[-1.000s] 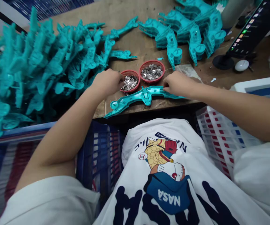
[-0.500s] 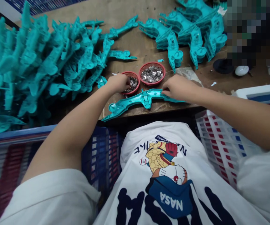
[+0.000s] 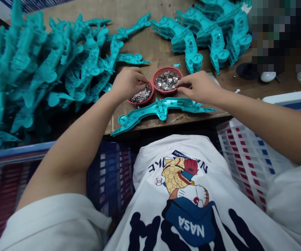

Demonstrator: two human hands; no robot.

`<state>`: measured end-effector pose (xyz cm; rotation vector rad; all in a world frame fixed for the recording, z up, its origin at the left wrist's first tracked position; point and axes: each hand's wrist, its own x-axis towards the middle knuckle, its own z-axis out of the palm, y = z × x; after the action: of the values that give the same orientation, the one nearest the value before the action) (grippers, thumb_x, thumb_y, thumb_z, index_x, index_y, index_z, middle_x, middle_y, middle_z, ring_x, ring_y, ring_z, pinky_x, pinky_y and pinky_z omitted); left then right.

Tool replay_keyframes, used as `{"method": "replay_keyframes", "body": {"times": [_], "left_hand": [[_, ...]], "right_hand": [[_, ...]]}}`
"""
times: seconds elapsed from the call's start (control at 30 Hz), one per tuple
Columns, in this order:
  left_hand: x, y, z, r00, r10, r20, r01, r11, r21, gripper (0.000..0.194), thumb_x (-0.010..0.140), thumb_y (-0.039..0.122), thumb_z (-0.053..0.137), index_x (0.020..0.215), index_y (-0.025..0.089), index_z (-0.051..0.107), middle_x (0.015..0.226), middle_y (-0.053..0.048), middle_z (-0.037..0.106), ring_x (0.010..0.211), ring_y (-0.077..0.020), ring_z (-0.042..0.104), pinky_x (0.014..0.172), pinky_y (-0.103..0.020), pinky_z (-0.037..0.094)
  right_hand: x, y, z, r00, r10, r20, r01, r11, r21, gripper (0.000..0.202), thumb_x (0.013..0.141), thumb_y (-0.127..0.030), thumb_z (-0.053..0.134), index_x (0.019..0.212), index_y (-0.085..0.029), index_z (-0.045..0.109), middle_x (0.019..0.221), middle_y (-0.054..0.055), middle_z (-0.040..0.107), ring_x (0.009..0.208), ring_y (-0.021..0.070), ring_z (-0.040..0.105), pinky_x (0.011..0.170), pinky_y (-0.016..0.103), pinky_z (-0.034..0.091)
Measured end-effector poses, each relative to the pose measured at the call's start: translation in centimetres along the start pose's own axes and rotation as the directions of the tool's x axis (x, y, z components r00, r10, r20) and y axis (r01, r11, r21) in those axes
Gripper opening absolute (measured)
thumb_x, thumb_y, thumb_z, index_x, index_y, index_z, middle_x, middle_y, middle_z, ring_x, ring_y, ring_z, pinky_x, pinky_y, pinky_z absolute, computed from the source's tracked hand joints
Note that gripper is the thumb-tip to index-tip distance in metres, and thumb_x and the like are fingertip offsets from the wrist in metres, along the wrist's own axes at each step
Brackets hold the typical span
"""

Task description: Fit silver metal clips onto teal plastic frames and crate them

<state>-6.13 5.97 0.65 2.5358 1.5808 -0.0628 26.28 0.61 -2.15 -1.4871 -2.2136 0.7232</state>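
Observation:
My left hand [image 3: 128, 83] is over the left red basket [image 3: 152, 93], its fingers bent and drawn together above small metal pieces [image 3: 143, 96]. Whether it pinches one is too small to see. At the right red basket [image 3: 168, 92], which holds flat shiny metal pieces [image 3: 167, 81], my right hand [image 3: 200, 87] has thumb and forefinger closed at the rim. What lies between those fingertips cannot be made out. A long turquoise plastic part [image 3: 162, 111] lies along the table's near edge, below both baskets, with neither hand on it.
Many turquoise parts [image 3: 61, 62] are heaped at the left. Stacked turquoise parts [image 3: 189, 43] stand at the back right of the wooden table [image 3: 163, 52]. A blue crate [image 3: 108, 170] and a white crate [image 3: 240, 157] flank my lap. A round white object [image 3: 268, 76] lies at the right.
My right hand has left the turquoise part and moved up and left to the right basket's rim. My left hand has lifted slightly over the left basket. The turquoise part stays in place.

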Motion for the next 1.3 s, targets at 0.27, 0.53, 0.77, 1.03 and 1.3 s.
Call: {"method": "replay_keyframes", "body": {"times": [0.27,0.53,0.77,1.03,1.3], "left_hand": [[-2.7,6.1,-0.1,0.878,0.368,-0.305,-0.404,0.912,-0.064,0.055,0.129,0.06,0.048,0.125,0.036,0.097,0.145,-0.011,0.091,0.141,-0.0368,0.082,0.131,-0.07,0.065],[-2.7,7.6,0.6,0.94,0.294,-0.174,-0.304,0.952,-0.039,0.042,0.122,0.052,0.057,0.13,0.039,0.096,0.144,-0.013,0.088,0.155,-0.0472,0.078,0.119,-0.075,0.068],[-2.6,7.2,0.3,0.942,0.284,-0.178,-0.294,0.955,-0.035,0.05,0.124,0.059,0.05,0.122,0.038,0.095,0.149,-0.011,0.087,0.159,-0.0476,0.076,0.123,-0.076,0.066],[-2.8,7.9,1.1,0.952,0.274,-0.133,-0.285,0.956,-0.067,0.048,0.124,0.052,0.051,0.145,0.038,0.092,0.158,-0.014,0.082,0.167,-0.047,0.071,0.135,-0.076,0.061],[-2.1,7.6,7.5,0.921,0.362,-0.142,-0.382,0.912,-0.151,0.049,0.118,0.043,0.077,0.162,0.023,0.074,0.17,-0.023,0.074,0.164,-0.0481,0.069,0.142,-0.069,0.059]], "right_hand": [[0.1,-1.6,0.5,0.994,-0.067,0.081,-0.001,0.763,0.646,0.022,0.102,-0.027,0.102,0.124,-0.026,0.1,0.117,0.007,0.097,0.111,0.0282,0.089,0.106,0.041,0.079],[-0.4,-1.5,0.7,0.98,-0.075,0.185,-0.094,0.644,0.759,0.021,0.092,-0.027,0.112,0.103,-0.022,0.095,0.099,0.007,0.091,0.1,0.0271,0.088,0.096,0.038,0.078],[-0.3,-0.8,0.5,0.979,-0.072,0.19,-0.113,0.585,0.803,0.03,0.093,-0.027,0.113,0.116,-0.021,0.095,0.101,0.007,0.091,0.1,0.0256,0.087,0.098,0.04,0.079],[0.3,0.1,-0.5,0.977,-0.073,0.2,-0.046,0.845,0.533,0.024,0.101,-0.045,0.106,0.118,-0.03,0.099,0.104,0.007,0.093,0.108,0.0326,0.087,0.101,0.049,0.078],[2.8,2.8,0.0,0.962,-0.089,0.26,0.122,0.986,-0.112,0.028,0.112,-0.032,0.08,0.129,-0.026,0.102,0.128,0.011,0.096,0.125,0.037,0.088,0.112,0.048,0.065]]}}
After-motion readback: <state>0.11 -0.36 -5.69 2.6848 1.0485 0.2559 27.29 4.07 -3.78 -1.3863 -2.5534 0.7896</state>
